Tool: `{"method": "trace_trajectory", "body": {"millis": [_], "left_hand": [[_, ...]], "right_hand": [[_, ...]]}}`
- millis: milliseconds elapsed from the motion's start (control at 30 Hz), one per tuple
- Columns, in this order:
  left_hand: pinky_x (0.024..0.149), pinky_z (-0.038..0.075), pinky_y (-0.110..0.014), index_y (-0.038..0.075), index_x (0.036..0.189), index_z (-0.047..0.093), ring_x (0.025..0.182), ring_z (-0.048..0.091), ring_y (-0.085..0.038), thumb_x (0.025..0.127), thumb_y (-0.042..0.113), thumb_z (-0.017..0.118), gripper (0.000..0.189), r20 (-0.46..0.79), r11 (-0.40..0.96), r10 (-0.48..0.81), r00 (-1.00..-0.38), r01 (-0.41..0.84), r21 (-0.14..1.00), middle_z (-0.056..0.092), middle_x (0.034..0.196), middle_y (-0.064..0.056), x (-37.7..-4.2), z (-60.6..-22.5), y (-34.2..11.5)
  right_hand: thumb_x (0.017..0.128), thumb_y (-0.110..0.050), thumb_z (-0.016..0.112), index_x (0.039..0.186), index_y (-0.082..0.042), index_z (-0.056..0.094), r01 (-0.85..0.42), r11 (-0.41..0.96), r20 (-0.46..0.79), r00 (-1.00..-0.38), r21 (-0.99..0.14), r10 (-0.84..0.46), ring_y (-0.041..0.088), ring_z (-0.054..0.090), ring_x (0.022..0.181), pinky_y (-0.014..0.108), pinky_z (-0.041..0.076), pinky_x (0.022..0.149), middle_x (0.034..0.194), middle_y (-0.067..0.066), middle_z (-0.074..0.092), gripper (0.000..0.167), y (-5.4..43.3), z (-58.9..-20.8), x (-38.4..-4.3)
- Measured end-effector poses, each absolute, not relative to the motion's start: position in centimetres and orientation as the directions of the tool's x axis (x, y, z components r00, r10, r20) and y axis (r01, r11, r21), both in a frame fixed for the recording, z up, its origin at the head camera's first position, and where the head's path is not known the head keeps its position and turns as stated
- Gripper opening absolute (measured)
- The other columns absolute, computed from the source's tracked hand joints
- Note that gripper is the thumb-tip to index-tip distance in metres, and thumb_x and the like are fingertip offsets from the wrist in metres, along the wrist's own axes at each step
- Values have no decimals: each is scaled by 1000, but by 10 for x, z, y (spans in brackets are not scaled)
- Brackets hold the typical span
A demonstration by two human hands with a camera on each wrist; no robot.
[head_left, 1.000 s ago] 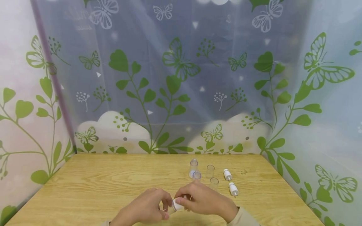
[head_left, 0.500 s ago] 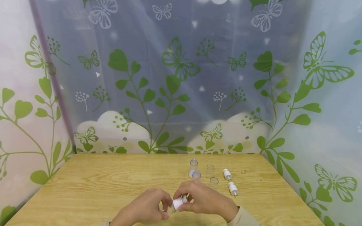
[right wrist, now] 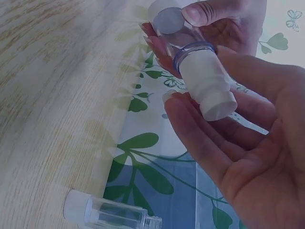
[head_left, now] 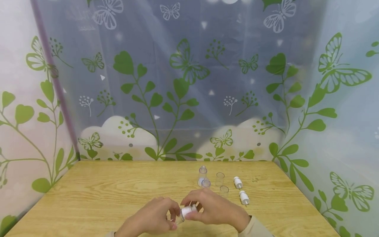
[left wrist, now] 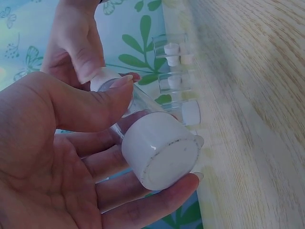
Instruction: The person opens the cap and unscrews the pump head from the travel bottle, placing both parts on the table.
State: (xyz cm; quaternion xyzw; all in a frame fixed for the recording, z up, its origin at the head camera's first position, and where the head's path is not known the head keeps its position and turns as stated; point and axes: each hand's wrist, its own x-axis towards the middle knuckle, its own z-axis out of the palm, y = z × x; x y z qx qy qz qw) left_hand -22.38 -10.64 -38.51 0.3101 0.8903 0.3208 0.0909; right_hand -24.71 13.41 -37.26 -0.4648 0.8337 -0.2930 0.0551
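Note:
My left hand (head_left: 154, 214) grips a small clear pump bottle (right wrist: 185, 39) by its body, thumb on one side and fingers on the other. In the left wrist view its white base (left wrist: 159, 150) faces the camera. The bottle is tilted. At its other end sits a white pump top (right wrist: 205, 78), against a bluish clear ring. My right hand (head_left: 211, 209) pinches this pump top between thumb and fingers. Both hands are just above the table, and the head view hides part of the bottle behind the fingers.
On the wooden table (head_left: 118, 187) behind my hands stand clear bottles (head_left: 202, 174) with white bottoms. Right of them are two clear caps (head_left: 220, 179), then two white pump tops (head_left: 244, 197). A patterned curtain (head_left: 225, 82) closes off the back and sides.
My right thumb and fingers have shifted around the pump top, so more of its white side shows. The left hand keeps its hold on the bottle, hardly moving.

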Motion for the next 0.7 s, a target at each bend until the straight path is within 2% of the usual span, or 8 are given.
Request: {"method": "trace_trajectory", "body": {"millis": [133, 333, 533, 700], "left_hand": [[67, 51, -22, 8, 103, 76, 70, 57, 1, 80, 11, 83, 24, 31, 604, 610, -792, 490, 629, 73, 85, 10, -224, -385, -106], [71, 49, -25, 11, 101, 77, 79, 56, -3, 81, 12, 84, 22, 23, 617, 602, -798, 483, 622, 71, 84, 13, -224, -385, -106], [69, 50, -25, 11, 102, 77, 77, 56, -3, 81, 12, 84, 22, 26, 614, 604, -796, 486, 622, 71, 83, 13, -224, -385, -106], [74, 53, -32, 12, 103, 77, 84, 58, -5, 81, 14, 84, 24, 32, 625, 604, -797, 498, 601, 71, 83, 16, -224, -386, -106]], "right_hand": [[106, -26, 60, 121, -7, 72, -726, 406, 172, -578, -555, -798, -3, 67, 95, 13, 56, 74, 114, 3, 76, 27, 136, -372, -249], [110, -24, 50, 110, -8, 76, -771, 374, 203, -534, -515, -821, -11, 61, 69, 11, 54, 65, 89, 2, 78, 30, 137, -374, -252], [108, -22, 54, 111, -7, 75, -752, 380, 172, -539, -538, -824, -11, 62, 65, 12, 55, 63, 90, 2, 78, 26, 137, -374, -252], [104, -19, 61, 111, -8, 75, -772, 386, 186, -534, -505, -825, -12, 61, 72, 10, 54, 69, 95, 1, 79, 19, 136, -373, -251]]}}
